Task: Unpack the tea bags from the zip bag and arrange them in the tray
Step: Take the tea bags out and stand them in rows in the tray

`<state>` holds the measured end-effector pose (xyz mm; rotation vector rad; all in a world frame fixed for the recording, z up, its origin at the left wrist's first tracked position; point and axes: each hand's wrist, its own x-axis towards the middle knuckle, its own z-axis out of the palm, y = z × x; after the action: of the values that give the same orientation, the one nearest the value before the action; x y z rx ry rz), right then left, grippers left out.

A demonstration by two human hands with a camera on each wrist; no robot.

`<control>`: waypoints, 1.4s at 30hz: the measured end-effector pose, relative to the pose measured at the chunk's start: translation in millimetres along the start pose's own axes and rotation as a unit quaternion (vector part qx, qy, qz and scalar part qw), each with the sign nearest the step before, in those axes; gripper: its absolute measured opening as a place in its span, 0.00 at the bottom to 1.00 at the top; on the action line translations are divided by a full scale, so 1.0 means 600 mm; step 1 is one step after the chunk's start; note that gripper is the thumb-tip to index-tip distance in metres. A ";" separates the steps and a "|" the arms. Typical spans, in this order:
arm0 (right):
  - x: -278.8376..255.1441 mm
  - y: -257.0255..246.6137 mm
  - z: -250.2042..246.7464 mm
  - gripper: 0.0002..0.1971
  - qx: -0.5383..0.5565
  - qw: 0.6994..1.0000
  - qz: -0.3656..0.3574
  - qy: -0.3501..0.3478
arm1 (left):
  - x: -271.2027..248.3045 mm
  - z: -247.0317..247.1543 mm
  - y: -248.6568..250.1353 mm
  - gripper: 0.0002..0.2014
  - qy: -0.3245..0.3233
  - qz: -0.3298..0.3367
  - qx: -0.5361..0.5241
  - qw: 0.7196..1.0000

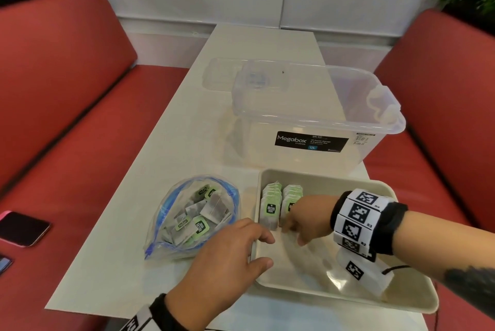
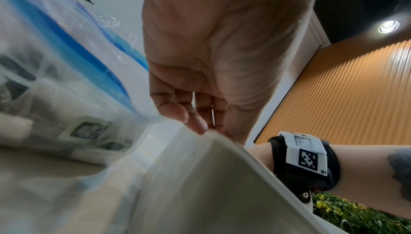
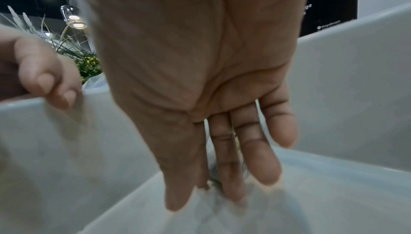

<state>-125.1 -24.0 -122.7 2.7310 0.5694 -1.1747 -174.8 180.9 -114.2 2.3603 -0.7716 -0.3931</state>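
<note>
Our left hand (image 1: 227,258) grips the tray's (image 1: 348,298) left rim; our right hand (image 1: 308,219), fingers straight and holding nothing, touches the tea bags (image 1: 272,207) packed against that edge, with bare tray floor nearer us.

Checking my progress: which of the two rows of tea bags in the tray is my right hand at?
The right-hand row, further from the zip bag. The right hand covers its front; the left row shows its front label uncovered.
</note>
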 end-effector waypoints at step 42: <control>0.086 -0.293 -0.100 0.22 0.063 0.973 0.033 0.218 | -0.092 -0.015 -0.142 0.30 0.283 -0.160 0.012 0.946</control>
<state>-119.6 168.5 -110.8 3.1089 0.4528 -0.6093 -177.8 273.4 -156.9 2.4391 -0.1242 0.1712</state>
